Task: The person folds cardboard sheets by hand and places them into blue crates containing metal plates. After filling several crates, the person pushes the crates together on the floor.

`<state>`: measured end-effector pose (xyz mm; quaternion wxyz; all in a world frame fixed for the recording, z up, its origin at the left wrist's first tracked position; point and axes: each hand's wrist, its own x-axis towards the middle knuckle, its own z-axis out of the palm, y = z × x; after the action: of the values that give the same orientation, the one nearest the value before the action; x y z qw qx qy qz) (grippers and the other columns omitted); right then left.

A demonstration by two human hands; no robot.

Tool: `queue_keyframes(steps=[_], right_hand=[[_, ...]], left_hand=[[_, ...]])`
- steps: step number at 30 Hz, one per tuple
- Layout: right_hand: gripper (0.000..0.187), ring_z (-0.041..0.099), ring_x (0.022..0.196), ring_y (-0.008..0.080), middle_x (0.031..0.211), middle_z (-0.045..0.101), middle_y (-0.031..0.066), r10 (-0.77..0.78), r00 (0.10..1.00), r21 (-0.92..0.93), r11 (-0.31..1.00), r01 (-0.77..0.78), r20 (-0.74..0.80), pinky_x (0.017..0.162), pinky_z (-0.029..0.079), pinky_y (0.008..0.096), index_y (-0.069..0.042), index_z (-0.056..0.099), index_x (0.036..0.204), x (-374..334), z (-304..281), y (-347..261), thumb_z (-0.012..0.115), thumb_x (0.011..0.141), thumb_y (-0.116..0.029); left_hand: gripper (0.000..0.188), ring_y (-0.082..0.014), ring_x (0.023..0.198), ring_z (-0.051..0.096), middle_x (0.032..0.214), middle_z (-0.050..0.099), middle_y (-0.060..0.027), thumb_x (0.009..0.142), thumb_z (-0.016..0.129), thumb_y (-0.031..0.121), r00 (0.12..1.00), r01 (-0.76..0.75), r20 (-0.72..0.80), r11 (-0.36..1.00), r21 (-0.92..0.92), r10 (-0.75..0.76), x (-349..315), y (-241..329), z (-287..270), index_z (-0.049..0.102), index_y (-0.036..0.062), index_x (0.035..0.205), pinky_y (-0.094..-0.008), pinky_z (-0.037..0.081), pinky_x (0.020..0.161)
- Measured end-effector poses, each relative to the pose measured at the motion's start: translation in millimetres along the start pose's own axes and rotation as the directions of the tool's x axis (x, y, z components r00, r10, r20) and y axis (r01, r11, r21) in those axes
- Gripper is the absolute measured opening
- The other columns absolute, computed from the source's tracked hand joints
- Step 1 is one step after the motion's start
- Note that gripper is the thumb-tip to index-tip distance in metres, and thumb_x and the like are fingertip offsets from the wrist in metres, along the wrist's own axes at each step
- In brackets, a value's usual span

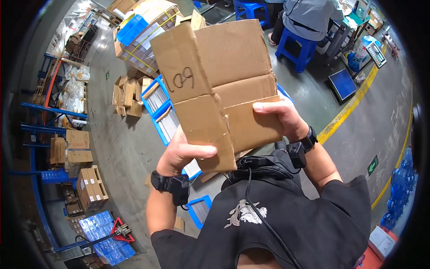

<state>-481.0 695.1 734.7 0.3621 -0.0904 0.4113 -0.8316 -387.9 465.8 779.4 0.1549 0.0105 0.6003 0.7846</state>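
A brown cardboard box [237, 54], opened out with its flaps spread, is held up in front of my chest by both hands. My left hand [181, 150] grips its lower left flap, thumb lying across the front and fingers hidden behind. On the right edge, my right hand [284, 114] is closed round a shorter flap, its thumb pressed on the front. Dark handwriting marks the upper left flap. Behind and below the cardboard, blue trays [156, 96] filled with thin grey pieces show in part.
Loose cardboard boxes [127, 96] lie on the floor at the left, near a strapped pallet load [145, 56]. A person sits on a blue stool [298, 51] at the upper right, near a floor scale [343, 84]. Wrapped blue goods [105, 233] and a red pallet jack [122, 229] stand lower left.
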Motion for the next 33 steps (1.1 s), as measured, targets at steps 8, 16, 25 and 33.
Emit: queue_keyframes(steps=[8,16,25,33], right_hand=[[0.046,0.055,0.101,0.0181,0.113,0.056,0.0096,0.161,0.984,-0.035,0.986,-0.164,-0.083,0.088,0.043,0.0311,-0.001,0.045,0.122,0,0,11,0.062,0.08,-0.01],[0.046,0.053,0.1,0.0143,0.113,0.053,0.008,-0.396,0.901,-0.167,0.914,0.37,-0.174,0.085,0.045,0.0298,-0.001,0.044,0.121,18,38,58,0.062,0.082,-0.017],[0.053,0.053,0.092,0.0123,0.104,0.054,0.0046,-0.116,0.976,0.102,0.985,0.137,-0.186,0.081,0.045,0.0263,-0.002,0.044,0.116,26,13,59,0.071,0.074,-0.02],[0.062,0.054,0.094,0.017,0.102,0.056,0.0106,-0.112,0.992,-0.5,0.863,0.067,-0.061,0.079,0.046,0.0301,0.001,0.044,0.117,9,-89,51,0.07,0.067,-0.025]], left_hand=[[0.048,-0.0166,0.089,0.059,0.1,0.061,-0.0077,0.064,0.071,0.002,0.955,0.1,-0.27,0.991,-0.086,-0.12,11,-24,16,0.054,-0.0008,0.11,-0.0298,0.047,0.082],[0.051,-0.0251,0.101,0.057,0.108,0.058,-0.0189,0.069,0.067,0.007,0.785,-0.045,-0.504,0.846,0.532,0.359,45,-77,53,0.048,-0.0058,0.114,-0.0346,0.045,0.086],[0.087,-0.0344,0.128,0.03,0.136,0.031,-0.0235,0.064,0.068,0.011,0.868,-0.171,-0.111,0.501,0.848,0.484,63,-73,53,0.021,-0.005,0.135,-0.0387,0.023,0.106],[0.085,-0.0288,0.132,0.025,0.139,0.03,-0.0205,0.063,0.069,0.014,0.993,0.014,0.085,0.812,0.583,-0.077,100,-53,38,0.029,0.0005,0.136,-0.0372,0.014,0.11]])
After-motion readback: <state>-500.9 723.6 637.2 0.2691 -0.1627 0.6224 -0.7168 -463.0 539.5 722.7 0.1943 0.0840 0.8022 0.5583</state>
